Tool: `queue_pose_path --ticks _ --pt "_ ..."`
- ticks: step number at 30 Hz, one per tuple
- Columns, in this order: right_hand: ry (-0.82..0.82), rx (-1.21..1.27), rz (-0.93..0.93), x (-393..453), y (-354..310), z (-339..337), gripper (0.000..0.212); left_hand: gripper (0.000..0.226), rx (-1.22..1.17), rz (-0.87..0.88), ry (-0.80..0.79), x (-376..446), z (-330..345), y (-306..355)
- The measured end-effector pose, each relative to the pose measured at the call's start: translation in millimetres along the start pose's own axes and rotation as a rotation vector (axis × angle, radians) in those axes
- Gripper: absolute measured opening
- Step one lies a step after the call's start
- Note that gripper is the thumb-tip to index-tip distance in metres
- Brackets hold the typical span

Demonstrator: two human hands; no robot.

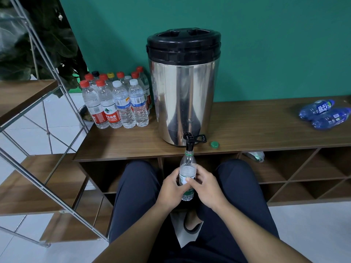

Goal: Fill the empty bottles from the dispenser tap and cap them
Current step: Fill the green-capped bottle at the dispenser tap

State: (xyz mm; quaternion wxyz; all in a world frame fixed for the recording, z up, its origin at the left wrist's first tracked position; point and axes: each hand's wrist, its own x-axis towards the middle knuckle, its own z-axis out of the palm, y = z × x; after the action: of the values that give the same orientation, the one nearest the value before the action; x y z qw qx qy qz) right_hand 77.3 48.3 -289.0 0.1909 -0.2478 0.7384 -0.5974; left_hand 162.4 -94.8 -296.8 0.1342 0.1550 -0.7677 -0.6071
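Holding clear bottle (187, 168) upright, neck directly under dispenser tap (189, 139), left hand (171, 188) and right hand (206, 188) both wrapping it; green cap (214, 144) lying nearer right hand.

Both hands wrap a clear bottle (187, 173), left hand (171, 188) and right hand (206, 186) on either side, its open neck right under the black tap (189, 141) of the steel dispenser (183, 95); a green cap (214, 144) lies on the table (256, 130) beside it; capped bottles (115, 103) stand to the left; two blue bottles (324, 114) lie at right.
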Motion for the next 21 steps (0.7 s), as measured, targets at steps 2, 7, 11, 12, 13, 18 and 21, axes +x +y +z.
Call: queue_pose_path --ticks 2,7,11,12,13,18,21 --pt "0.000 0.001 -0.002 -0.3 -0.6 -0.1 0.052 0.047 0.000 -0.002 -0.003 0.2 -0.3 -0.1" --pt "0.003 0.009 0.005 -1.1 -1.4 0.3 0.053 0.048 -0.012 -0.010 -0.014 0.5 -0.1 0.1" --pt "0.003 0.022 0.012 -1.2 -1.2 0.2 0.053 0.048 -0.019 -0.015 -0.017 0.3 -0.2 -0.6" --pt "0.003 0.021 0.010 -1.2 -1.4 0.2 0.053 0.048 -0.018 -0.013 -0.017 0.3 -0.2 -0.9" --pt "0.003 0.021 0.008 -1.2 -1.7 0.1 0.053 0.048 -0.016 -0.012 -0.016 0.4 -0.2 -1.0" --pt "0.002 0.016 0.002 -0.5 -1.3 -0.1 0.052 0.047 -0.005 -0.007 -0.012 1.4 0.2 -2.5" --pt "0.005 0.015 0.001 -0.9 -1.6 -0.1 0.053 0.049 0.008 -0.004 -0.008 1.7 0.7 -3.3"
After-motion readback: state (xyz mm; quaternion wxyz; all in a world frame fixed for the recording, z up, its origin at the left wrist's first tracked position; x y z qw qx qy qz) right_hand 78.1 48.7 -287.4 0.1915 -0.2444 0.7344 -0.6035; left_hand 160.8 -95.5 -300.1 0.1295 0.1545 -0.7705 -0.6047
